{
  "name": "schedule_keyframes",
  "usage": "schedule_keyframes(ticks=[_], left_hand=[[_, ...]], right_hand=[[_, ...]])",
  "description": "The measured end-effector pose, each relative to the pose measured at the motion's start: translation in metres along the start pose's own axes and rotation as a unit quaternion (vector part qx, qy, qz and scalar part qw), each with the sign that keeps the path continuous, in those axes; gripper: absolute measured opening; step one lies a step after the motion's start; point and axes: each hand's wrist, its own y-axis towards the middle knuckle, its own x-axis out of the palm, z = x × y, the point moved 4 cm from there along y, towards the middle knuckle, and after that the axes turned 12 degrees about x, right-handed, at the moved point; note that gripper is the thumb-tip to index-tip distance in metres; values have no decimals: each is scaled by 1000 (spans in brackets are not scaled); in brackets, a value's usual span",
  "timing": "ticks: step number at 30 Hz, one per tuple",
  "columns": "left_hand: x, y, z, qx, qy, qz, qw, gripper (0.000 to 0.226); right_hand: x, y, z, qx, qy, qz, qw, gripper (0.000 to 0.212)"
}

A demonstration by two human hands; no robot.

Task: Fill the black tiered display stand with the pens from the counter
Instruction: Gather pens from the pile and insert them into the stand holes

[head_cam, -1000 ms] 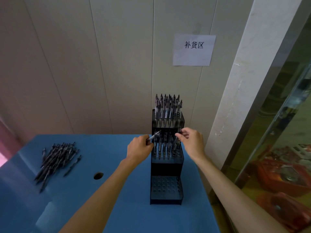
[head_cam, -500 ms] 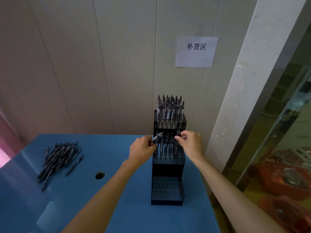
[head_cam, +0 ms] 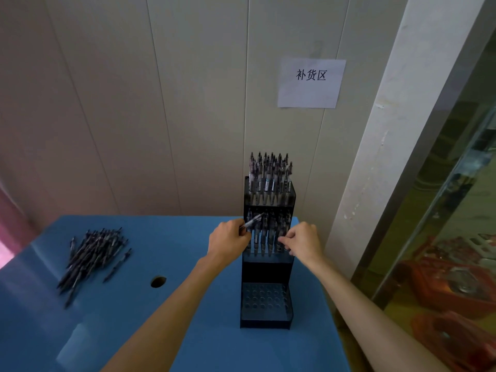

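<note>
The left hand (head_cam: 228,241) pinches 1 pen (head_cam: 252,223); the right hand (head_cam: 302,240) pinches a pen in the middle tier. A skewed push could miss its hole or knock neighbours. The stand (head_cam: 265,269) has 3 tiers: top full above the fingers, middle at the fingertips nearly full, bottom empty below. The pile (head_cam: 92,255) lies well left.

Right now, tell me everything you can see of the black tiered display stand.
The black tiered display stand stands upright on the blue counter near its right edge, by the wall. It looks like dark, glossy plastic with three stepped tiers. The top tier is packed with upright pens, the middle tier holds a row of them, and the bottom tier shows only empty round holes. The left hand holds a pen at the middle tier; the right hand has its fingers at pens on that tier's right side.
</note>
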Motion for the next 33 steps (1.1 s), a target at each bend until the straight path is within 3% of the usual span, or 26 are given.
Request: schedule_keyframes(ticks=[4,7,15,22,27,33], left_hand=[[5,2,7,4,-2,-5,1000,29],[11,5,18,19,-2,-12,1000,27],[27,3,32,50,-2,-49,998,23],[23,4,22,81,71,-111,988,17],[14,-5,3,92,122,-91,984,19],[3,-6,-8,93,122,-41,987,18]], right_hand=[[-6,-9,-19,15,163,-110,980,5],[-8,-17,-30,23,276,-149,949,14],[-6,-21,-22,38,344,-136,928,11],[-23,-7,-21,47,387,-57,919,14],[-51,1,-10,-13,288,63,955,14],[-53,2,-9,-98,118,123,981,12]])
